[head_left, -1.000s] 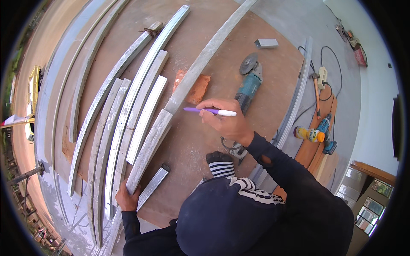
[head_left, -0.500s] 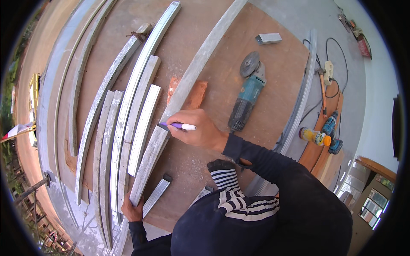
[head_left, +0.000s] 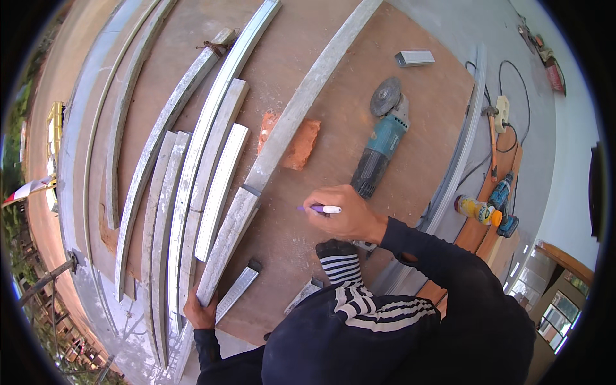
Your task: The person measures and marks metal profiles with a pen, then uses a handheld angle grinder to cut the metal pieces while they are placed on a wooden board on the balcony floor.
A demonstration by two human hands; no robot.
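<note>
My right hand (head_left: 346, 210) is closed around a purple and white marker pen (head_left: 326, 209), held above the brown board right of the long bar, apart from it. My left hand (head_left: 200, 312) grips the near end of a shorter grey metal channel (head_left: 226, 245). That channel overlaps a long grey metal bar (head_left: 308, 92) running away to the top, and a dark edge or line shows where they meet. Under the long bar lies an orange brick piece (head_left: 301, 146). Several more metal bars (head_left: 221, 192) lie side by side to the left.
A teal and black angle grinder (head_left: 383, 141) lies right of the bar. Short channel offcuts (head_left: 415, 58) lie about. Farther right are a hammer (head_left: 493, 144), a power strip (head_left: 502, 114), a yellow bottle (head_left: 476, 210) and a blue cordless drill (head_left: 504, 200). My striped-sock foot (head_left: 340, 263) stands nearby.
My right hand with the marker pen has pulled away from the bar, to the right and slightly nearer me. My left hand stays on the channel. The view has shifted slightly.
</note>
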